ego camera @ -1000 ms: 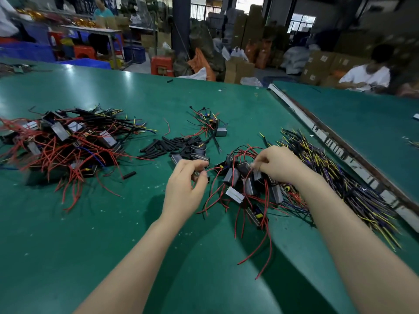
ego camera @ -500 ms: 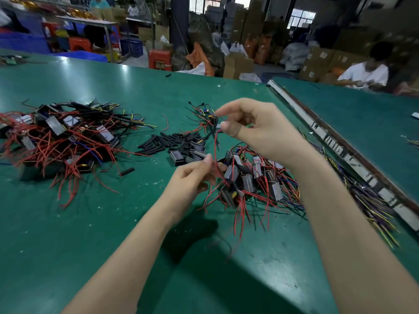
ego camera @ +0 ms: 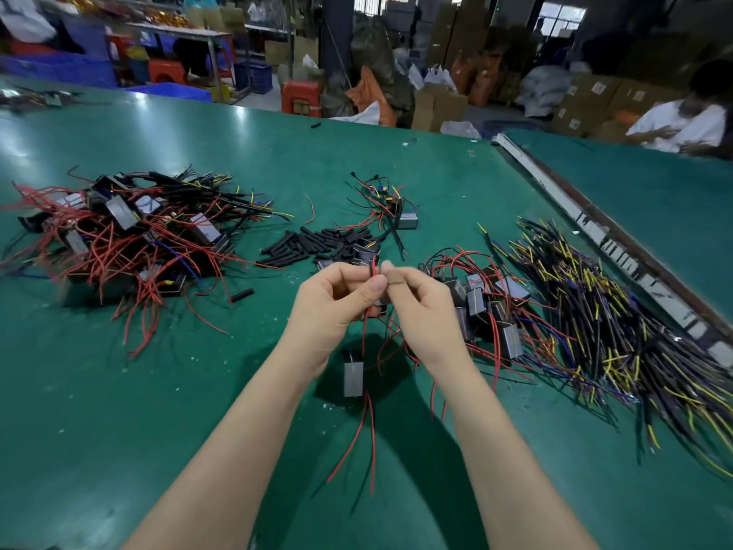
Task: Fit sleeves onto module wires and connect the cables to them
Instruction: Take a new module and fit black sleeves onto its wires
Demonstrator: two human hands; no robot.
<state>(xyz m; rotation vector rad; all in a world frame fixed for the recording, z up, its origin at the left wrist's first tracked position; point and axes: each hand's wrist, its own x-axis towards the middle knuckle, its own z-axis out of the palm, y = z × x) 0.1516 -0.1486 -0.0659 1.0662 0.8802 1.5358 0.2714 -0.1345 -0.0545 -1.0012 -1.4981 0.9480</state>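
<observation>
The green table [ego camera: 119, 391] carries everything, and the loose heap of black sleeves [ego camera: 317, 244] near its middle serves as the landmark. Left of the sleeves lies the largest pile, finished-looking modules with red wires [ego camera: 127, 240]; right of them sits a smaller cluster of grey modules [ego camera: 488, 303], and further right still a long spread of black-and-yellow cables [ego camera: 618, 331]. Just on the near side of the sleeves both hands meet above the table. The left hand [ego camera: 333, 307] has thumb and forefinger pinched on a red wire [ego camera: 372, 271] near its tip, and the right hand [ego camera: 420, 307] pinches at the same spot from the other side; whether a sleeve is already between those fingers cannot be told. Below the hands one module [ego camera: 353, 378] hangs by its wires, its other red leads trailing nearer the person. The step looks like threading a sleeve onto this module's wire, early in its handling. Next calls for steadying the wire end, sliding the sleeve down, then fetching a cable from the far-right spread.
</observation>
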